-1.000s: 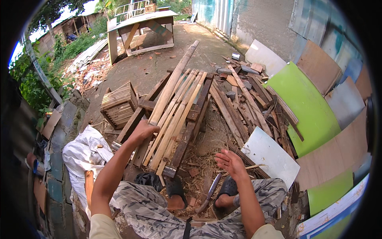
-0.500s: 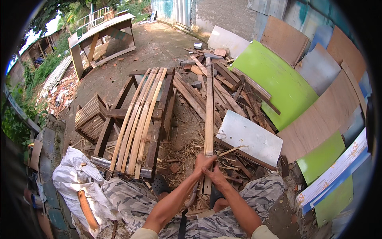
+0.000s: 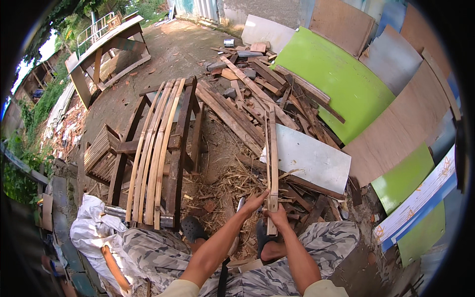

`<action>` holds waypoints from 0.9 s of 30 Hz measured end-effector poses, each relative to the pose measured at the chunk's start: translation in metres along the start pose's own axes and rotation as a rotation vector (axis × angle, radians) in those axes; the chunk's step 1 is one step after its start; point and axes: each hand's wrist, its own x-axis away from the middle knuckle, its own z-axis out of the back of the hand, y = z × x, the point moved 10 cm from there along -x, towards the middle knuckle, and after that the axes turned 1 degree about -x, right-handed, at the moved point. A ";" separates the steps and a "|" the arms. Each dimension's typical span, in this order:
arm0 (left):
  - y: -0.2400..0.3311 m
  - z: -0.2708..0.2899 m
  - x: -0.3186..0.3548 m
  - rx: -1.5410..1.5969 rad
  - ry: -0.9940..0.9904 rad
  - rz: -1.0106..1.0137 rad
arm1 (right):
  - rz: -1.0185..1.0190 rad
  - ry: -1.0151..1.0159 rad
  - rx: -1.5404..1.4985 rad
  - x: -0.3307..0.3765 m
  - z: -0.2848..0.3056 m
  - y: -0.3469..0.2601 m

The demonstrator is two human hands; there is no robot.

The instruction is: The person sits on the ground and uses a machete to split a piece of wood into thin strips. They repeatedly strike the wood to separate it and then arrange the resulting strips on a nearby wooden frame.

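Observation:
Two long, pale split bamboo strips (image 3: 273,168) stand side by side before me, pointing away, with a narrow gap along their length. My right hand (image 3: 278,216) is closed around their near end. At their left edge, my left hand (image 3: 255,202) pinches the strips slightly farther up; its fingertips are partly hidden. Below my left forearm a narrow shiny metal piece (image 3: 241,204) shows, mostly covered; its kind is unclear. Several similar bamboo slats (image 3: 153,153) lie lengthwise on a dark wooden frame (image 3: 179,173) to my left.
Scrap wood (image 3: 237,116) is heaped ahead, with a white board (image 3: 311,158) on its right side. Green panels (image 3: 341,84) and plywood sheets (image 3: 396,123) lean along the right. Shavings (image 3: 237,178) litter the ground. A white sack (image 3: 91,222) lies left; a wooden table (image 3: 106,47) stands far left.
The strips have been drawn nearer and a gap between them now shows. My hands have moved slightly apart, the right one lower along the strips. The view has shifted right.

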 end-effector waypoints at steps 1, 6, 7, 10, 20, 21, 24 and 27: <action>-0.009 -0.003 0.006 0.006 0.013 -0.015 | 0.024 0.040 0.098 -0.003 0.010 0.013; -0.045 0.002 0.050 -0.053 0.058 -0.020 | -0.028 0.159 0.405 -0.003 0.042 0.023; -0.052 0.001 0.056 -0.061 0.067 -0.043 | 0.171 0.286 0.655 0.002 0.052 0.004; -0.127 0.025 0.063 -0.007 0.155 -0.025 | 0.070 0.333 0.799 0.015 0.056 -0.019; -0.125 0.032 0.070 0.063 0.218 -0.065 | 0.124 0.422 1.163 -0.037 0.171 -0.035; -0.124 0.032 0.070 0.071 0.226 -0.064 | 0.071 0.415 1.181 -0.043 0.188 -0.029; -0.119 0.030 0.075 0.054 0.247 -0.051 | -0.023 0.426 1.214 -0.053 0.222 -0.023; -0.123 0.039 0.077 0.042 0.253 -0.036 | -0.005 0.507 1.189 -0.042 0.222 -0.065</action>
